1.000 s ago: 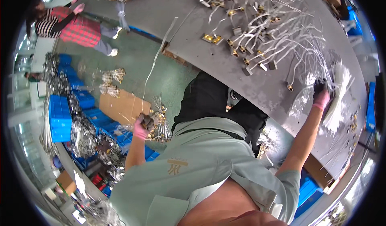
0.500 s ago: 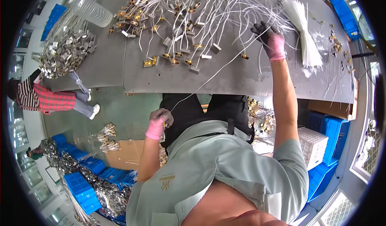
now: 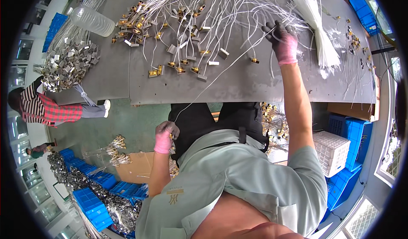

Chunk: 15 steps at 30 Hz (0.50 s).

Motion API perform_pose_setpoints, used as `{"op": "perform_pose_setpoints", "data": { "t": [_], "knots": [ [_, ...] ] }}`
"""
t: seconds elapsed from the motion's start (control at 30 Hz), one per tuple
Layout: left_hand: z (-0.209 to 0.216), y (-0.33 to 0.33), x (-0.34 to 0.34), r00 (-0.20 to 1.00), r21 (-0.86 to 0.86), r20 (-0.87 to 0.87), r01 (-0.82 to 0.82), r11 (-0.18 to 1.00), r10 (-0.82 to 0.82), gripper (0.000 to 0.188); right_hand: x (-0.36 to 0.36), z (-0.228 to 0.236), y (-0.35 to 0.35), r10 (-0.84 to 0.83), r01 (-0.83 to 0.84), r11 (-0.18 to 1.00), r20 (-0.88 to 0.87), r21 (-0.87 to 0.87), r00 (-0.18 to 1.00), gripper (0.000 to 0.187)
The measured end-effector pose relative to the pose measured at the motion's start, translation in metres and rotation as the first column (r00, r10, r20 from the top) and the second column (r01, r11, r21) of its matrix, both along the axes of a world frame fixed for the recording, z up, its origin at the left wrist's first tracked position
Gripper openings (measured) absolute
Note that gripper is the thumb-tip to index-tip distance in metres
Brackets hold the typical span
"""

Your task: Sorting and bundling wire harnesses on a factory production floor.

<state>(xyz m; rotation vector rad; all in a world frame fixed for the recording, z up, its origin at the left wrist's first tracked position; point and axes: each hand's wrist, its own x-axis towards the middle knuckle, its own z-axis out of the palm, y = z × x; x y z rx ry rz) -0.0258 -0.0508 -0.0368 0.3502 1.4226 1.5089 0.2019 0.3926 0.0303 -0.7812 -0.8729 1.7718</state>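
My left hand [image 3: 166, 135], in a grey and pink glove, is closed in front of my lap, below the table's near edge. It grips one end of a thin white wire [image 3: 212, 81], and a small gold-coloured piece shows at its fingers. The wire slants up across the table to my right hand [image 3: 282, 42], gloved alike, whose fingers are curled around it beside a tangle of white wires. Several white wires with brass-and-grey metal ends [image 3: 180, 70] spread over the middle of the table. Right of my right hand lies a bundle of straight white wires [image 3: 316, 30].
The grey table [image 3: 238, 90] carries a clear plastic bottle [image 3: 92, 21] and a heap of grey metal-ended wires [image 3: 70, 64] at left. A person in a red checked apron [image 3: 59, 110] is beyond its left end. Blue crates [image 3: 91, 207] and a white crate [image 3: 331, 153] flank me.
My right hand sits slightly farther left, and my left hand is a little lower and to the left. The wire still spans between them. The person at left has shifted their legs.
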Motion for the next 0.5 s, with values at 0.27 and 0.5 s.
{"op": "perform_pose_setpoints", "data": {
  "t": [0.27,0.5],
  "knots": [
    [0.028,0.059,0.015,0.893,-0.326,-0.429,-0.009,0.945,-0.139,0.031,-0.047,0.004,-0.080,0.367,-0.469,0.873,0.455,0.133,0.812,0.022],
    [0.020,0.084,-0.015,0.730,-0.185,-0.681,-0.109,0.977,-0.047,0.030,-0.087,0.035,-0.083,0.323,-0.479,0.841,0.474,0.254,0.819,0.025]
  ]
}}
